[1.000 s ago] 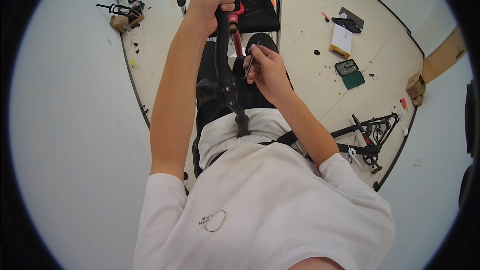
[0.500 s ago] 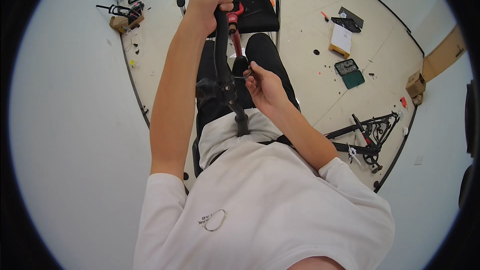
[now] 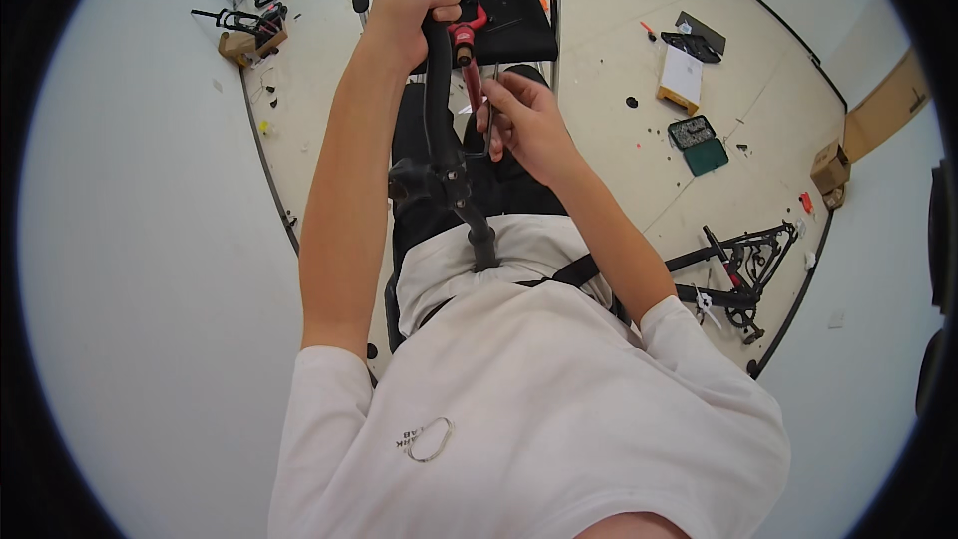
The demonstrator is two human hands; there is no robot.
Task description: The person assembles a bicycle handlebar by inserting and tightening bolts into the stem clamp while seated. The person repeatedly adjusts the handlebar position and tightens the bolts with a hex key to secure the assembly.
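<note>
From where I stand, the left hand (image 3: 411, 10) wraps the upper end of a black handlebar (image 3: 439, 105), whose lower end is at the lap. The right hand (image 3: 527, 128) pinches a thin hex key (image 3: 494, 112), its bent end beside the stem (image 3: 427, 181) (whether it is seated, I can't tell). The stem already sits on the bar, bolts in place; their tightness is unclear. The bicycle frame (image 3: 738, 282) lies apart on the floor (image 3: 599, 70), not yet joined to the bar.
</note>
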